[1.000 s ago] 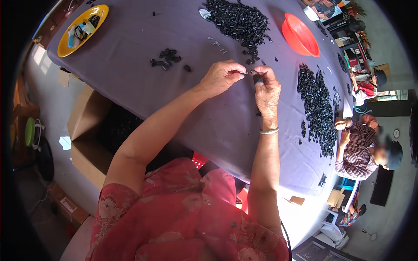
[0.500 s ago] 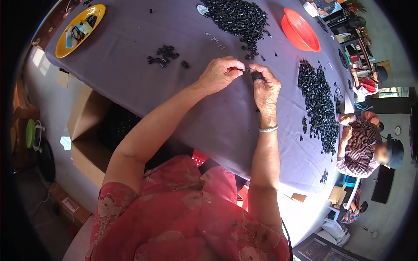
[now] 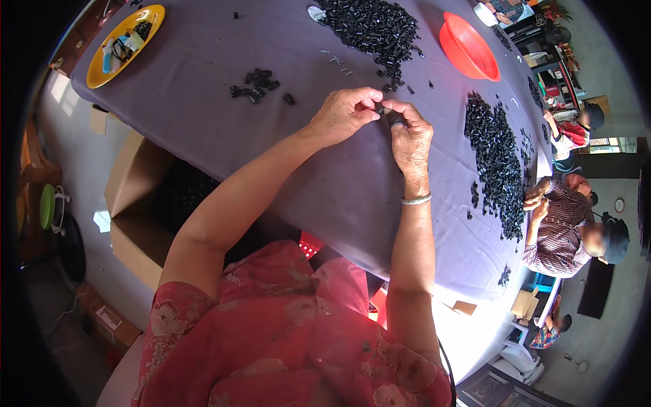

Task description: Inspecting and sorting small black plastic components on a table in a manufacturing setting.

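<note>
Over the grey-purple tablecloth (image 3: 325, 183), my left hand (image 3: 344, 117) pinches a small black piece (image 3: 380, 107) between thumb and fingertips. My right hand (image 3: 411, 139), a silvery bangle on its wrist, meets it fingertip to fingertip. A dark part lies in the right hand's grip, mostly covered by the fingers; its kind is too small to tell. A small cluster of black pieces (image 3: 254, 87) lies left of my hands. Beyond them spreads a large heap of black pieces (image 3: 369, 30), with a few thin pale pins (image 3: 332, 58) nearby.
A yellow plate (image 3: 95, 78) with small items stands at the far left, a red basin (image 3: 468, 51) at the far right. Another heap of black pieces (image 3: 498, 169) lies right of me. An open cardboard box (image 3: 135, 176) is left below the table edge. Co-workers (image 3: 569, 220) sit along the right.
My hands have drawn closer together, the right one shifting slightly left and its fingertips now meeting the left's. A co-worker's hands at the right have also moved.
</note>
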The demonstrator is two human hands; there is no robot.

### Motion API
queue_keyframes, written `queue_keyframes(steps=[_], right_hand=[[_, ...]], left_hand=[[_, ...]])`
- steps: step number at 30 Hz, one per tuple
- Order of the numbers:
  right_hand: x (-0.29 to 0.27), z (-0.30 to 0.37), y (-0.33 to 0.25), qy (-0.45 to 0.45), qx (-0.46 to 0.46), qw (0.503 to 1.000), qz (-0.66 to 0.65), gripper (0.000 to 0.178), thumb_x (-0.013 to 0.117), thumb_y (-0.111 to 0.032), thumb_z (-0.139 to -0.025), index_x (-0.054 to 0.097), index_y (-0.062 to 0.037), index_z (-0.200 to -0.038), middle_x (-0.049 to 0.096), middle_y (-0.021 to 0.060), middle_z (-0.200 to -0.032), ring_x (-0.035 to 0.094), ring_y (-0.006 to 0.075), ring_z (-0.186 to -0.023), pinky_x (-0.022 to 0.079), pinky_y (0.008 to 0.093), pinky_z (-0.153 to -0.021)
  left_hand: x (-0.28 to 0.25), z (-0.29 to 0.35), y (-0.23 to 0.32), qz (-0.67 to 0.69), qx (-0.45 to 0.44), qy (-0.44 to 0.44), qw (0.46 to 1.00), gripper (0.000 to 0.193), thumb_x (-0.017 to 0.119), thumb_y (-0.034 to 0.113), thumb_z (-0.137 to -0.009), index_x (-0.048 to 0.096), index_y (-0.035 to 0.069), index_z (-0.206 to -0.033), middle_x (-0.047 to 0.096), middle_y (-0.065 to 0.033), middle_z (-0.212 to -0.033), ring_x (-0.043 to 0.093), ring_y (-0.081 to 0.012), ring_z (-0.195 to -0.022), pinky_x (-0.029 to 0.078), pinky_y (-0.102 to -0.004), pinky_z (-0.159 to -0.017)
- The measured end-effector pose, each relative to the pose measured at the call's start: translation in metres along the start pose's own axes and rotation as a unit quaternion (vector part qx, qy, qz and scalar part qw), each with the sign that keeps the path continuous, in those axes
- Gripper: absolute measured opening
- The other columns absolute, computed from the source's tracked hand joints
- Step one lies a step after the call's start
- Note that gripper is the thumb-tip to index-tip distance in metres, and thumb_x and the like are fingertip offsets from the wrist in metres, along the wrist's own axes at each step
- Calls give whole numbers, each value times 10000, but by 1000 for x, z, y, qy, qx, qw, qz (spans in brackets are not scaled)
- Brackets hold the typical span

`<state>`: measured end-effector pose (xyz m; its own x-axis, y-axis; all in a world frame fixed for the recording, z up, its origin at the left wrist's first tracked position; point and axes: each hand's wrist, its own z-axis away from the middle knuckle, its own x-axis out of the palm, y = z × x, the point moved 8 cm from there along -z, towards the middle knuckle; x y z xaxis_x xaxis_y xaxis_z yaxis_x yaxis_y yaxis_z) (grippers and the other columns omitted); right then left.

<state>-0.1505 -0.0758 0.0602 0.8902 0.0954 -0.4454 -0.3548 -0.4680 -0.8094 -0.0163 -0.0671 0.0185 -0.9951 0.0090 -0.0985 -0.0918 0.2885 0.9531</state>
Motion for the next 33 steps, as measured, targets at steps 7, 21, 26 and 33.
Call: queue_keyframes(steps=[7,21,26,33], right_hand=[[-2,0,-9,-28,-21,998,49,299,522,151,-766,664,-17,-969,668,51,-933,603,107,-878,465,235,-804],[0,2,11,-49,55,996,-49,391,435,167,-686,668,3,-953,662,37,-848,582,88,-758,476,228,-715],[1,5,17,-59,78,991,-87,334,475,153,-697,670,9,-926,678,47,-825,609,83,-768,485,224,-723],[16,6,0,-68,61,995,35,294,505,130,-694,652,4,-916,692,124,-861,679,170,-808,524,273,-754]], left_hand=[[2,3,3,13,25,-2,1000,339,662,39,-815,590,16,-1145,630,-8,-829,576,-62,-775,494,-231,-729],[6,3,6,21,23,-32,999,394,649,14,-810,571,37,-1195,621,1,-844,589,-68,-801,488,-222,-751],[8,7,13,-150,115,8,982,430,696,50,-721,604,69,-1141,646,-43,-845,611,-193,-850,501,-320,-782],[6,12,14,-214,119,44,969,403,670,47,-686,623,86,-1085,646,-59,-854,593,-254,-857,483,-375,-782]])
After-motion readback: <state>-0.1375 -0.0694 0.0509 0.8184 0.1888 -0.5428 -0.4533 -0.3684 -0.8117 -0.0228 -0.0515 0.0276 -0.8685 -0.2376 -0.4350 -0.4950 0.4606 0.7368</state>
